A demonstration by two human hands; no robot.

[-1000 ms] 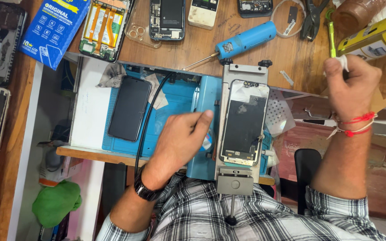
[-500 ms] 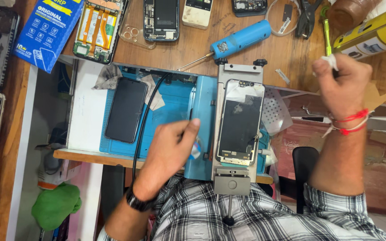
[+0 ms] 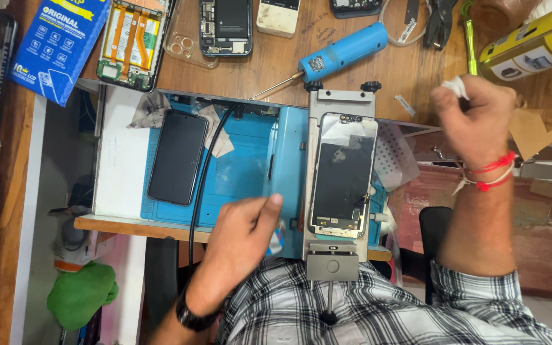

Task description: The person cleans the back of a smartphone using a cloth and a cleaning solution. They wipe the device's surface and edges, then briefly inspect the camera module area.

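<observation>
Two hands are seen over a repair bench. A phone screen (image 3: pixel 343 174) is held in a grey clamp (image 3: pixel 337 108). A small pale scrap is pinched by the left hand (image 3: pixel 245 235) beside it; white wadding is gripped by the right hand (image 3: pixel 471 121), raised far right. The glass could be cracked if pressed unevenly.

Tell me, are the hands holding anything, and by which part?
The right hand pinches a small white wad, maybe tissue, in its fingertips. The left hand rests by the grey clamp frame; something small and pale shows under its fingers, but a grip cannot be told.
</observation>
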